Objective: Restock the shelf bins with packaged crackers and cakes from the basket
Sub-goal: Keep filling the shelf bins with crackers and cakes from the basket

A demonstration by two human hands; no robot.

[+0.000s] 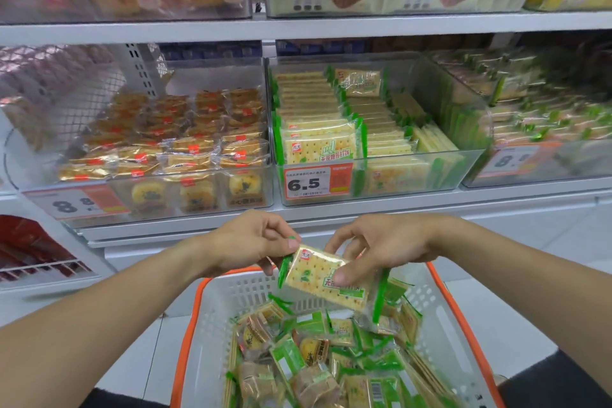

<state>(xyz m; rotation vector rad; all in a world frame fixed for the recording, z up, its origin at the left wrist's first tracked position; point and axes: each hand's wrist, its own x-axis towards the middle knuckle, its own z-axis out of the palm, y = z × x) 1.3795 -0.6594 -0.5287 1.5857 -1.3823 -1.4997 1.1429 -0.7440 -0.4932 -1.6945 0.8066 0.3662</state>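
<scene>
Both hands hold one green-edged cracker pack (314,278) above the white basket (228,291) with an orange rim. My left hand (251,242) pinches its upper left corner. My right hand (381,245) grips its right side, thumb on the front. The basket holds several green cracker packs and round cakes (314,351) in clear wrap. On the shelf ahead, a clear bin (414,172) marked 6.5 holds rows of the same crackers. To its left, another clear bin (212,199) holds gold-wrapped cakes.
A third bin (530,162) of green packs stands at the right. The upper shelf (298,26) carries more bins with price tags. A white shelf ledge (364,209) runs just above my hands. Red packs (29,248) sit low at the left.
</scene>
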